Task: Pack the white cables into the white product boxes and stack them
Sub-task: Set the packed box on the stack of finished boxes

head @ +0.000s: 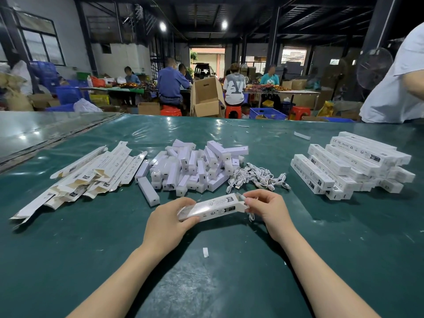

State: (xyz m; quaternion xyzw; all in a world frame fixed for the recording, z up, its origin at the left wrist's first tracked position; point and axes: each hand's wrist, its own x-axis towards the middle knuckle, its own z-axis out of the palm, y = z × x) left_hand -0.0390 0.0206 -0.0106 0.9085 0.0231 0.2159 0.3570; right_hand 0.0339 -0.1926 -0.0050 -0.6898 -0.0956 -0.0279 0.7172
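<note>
The table cover (206,283) is dark green and glossy, flecked with small white scraps. The product box (213,206) is white with black printed marks and fine black text; the cable (251,216) at its right end is white. The loose cables (257,176) are white. The packed boxes (353,164) are white with black lettering and black label patches. The flat boxes (87,175) are white outside, tan inside. The inner sleeves (190,166) are white with a faint lilac tint and small dark notches. Behind, the stools (171,110) are red, the crates (267,113) blue, the carton (206,97) brown; a work shirt (169,83) is blue, a T-shirt (234,88) white with a grey print
</note>
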